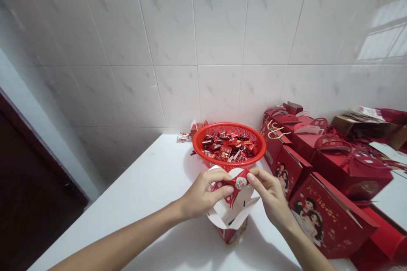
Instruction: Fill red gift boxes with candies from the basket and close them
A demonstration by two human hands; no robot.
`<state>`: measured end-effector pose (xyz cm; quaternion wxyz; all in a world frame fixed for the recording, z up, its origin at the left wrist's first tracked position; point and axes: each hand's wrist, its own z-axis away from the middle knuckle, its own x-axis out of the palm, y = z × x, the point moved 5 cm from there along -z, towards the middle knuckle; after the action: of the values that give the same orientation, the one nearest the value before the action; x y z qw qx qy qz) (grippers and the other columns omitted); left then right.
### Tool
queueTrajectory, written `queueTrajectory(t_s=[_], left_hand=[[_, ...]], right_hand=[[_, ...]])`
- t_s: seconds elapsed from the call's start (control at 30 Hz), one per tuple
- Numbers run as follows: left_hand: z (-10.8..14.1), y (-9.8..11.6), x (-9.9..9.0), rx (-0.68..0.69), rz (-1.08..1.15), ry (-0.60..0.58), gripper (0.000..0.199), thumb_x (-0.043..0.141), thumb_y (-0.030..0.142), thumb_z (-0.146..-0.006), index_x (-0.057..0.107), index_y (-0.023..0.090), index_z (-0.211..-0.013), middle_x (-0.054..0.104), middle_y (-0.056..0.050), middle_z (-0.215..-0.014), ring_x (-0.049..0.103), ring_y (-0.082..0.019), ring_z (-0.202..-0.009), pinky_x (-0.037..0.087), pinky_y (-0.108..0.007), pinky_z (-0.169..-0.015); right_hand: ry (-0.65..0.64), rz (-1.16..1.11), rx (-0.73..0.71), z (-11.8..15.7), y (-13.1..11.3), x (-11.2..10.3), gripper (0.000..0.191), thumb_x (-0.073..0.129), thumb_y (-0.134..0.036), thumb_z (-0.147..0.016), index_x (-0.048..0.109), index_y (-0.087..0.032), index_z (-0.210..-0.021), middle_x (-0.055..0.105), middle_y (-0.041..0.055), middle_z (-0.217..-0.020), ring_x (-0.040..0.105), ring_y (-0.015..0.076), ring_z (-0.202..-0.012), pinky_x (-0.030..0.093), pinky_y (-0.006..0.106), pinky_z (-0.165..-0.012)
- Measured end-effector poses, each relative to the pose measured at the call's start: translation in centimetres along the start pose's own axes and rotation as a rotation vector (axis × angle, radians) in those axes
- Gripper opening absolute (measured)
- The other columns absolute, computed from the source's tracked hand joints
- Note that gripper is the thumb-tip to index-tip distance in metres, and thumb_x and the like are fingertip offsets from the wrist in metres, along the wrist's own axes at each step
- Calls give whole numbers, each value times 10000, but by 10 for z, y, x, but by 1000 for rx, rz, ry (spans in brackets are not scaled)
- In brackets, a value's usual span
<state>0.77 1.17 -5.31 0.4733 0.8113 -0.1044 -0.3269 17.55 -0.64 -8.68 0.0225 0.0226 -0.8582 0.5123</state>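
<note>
We hold a red printed paper piece with a round pale emblem (234,189) in both hands, directly above a small open-topped paper box, red outside and white inside (238,219). Our left hand (206,192) grips the left part of the piece, thumb across its front face and fingers curled behind. Our right hand (271,192) pinches the upper right corner between thumb and fingers. The box stands on a white table (149,190), flaps spread outward (a twisted tan cord shows at its lower right side). Just beyond the box is a round red perforated plastic basket (261,146), holding many small red wrapped packets (224,152). To the right we have a cluster of red cardboard boxes (346,173), two of the nearer ones printed with a cartoon couple. A pale marbled tile wall (219,38) stands behind the table
</note>
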Motion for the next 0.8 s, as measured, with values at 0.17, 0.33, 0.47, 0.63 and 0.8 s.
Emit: queueTrajectory(t_s=[0.17,0.33,0.47,0.63,0.8], left_hand=[[1,-4,0,-48,9,23,208,627,331,-902,735,152,-907,670,-54,-857,595,-191,-811,458,-313,-759],[0,-8,1,-60,8,6,230,663,352,-879,732,145,-806,651,-45,-776,564,-177,-762,440,-295,-710],[-1,-5,2,-42,13,-22,270,635,351,-897,703,140,-743,619,-31,-724,531,-159,-716,419,-282,-680],[0,-2,0,-53,0,-14,253,631,363,-902,732,145,-824,648,-55,-815,566,-182,-782,448,-300,-719],[-1,-4,2,-55,23,-44,195,643,302,-879,740,144,-818,676,-54,-808,590,-186,-789,462,-309,-733]], right_hand=[[34,8,11,0,2,-2,290,657,-432,-912,661,-183,-762,651,16,-727,550,141,-676,446,225,-634],[86,16,14,1,5,-5,320,649,-458,-909,640,-187,-739,634,8,-698,533,139,-654,435,226,-613],[95,37,13,1,5,-6,323,658,-452,-899,637,-185,-719,638,10,-694,533,141,-650,436,232,-615],[79,56,4,0,2,-5,306,658,-440,-896,644,-188,-724,654,16,-702,551,152,-661,439,243,-622],[111,53,-16,1,1,-8,247,694,-424,-875,667,-199,-776,667,22,-756,574,163,-707,460,257,-661]])
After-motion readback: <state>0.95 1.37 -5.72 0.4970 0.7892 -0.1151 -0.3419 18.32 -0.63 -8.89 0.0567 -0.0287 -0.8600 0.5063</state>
